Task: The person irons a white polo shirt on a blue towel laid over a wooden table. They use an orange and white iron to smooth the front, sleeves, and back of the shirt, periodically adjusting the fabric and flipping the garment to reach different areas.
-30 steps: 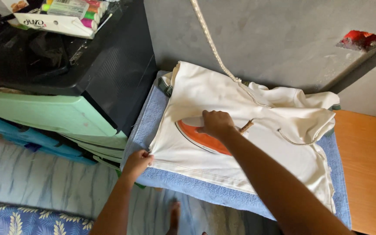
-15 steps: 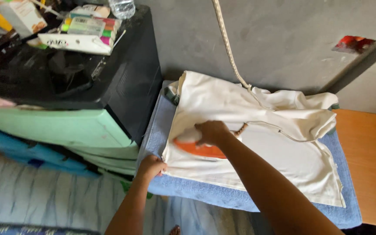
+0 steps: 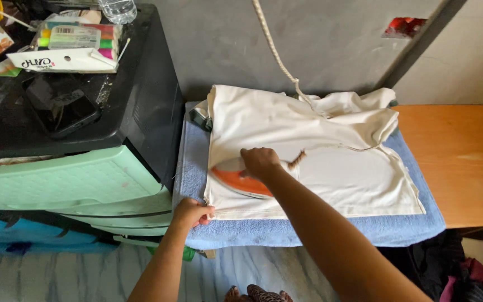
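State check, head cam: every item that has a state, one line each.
right hand: closed on the iron's handle
iron: flat on the garment
white garment: spread on the towel, far edge bunched
left hand: pinching the garment's near-left corner
blue towel: laid flat under the garment
iron cord: hanging down to the iron
phone: screen dark
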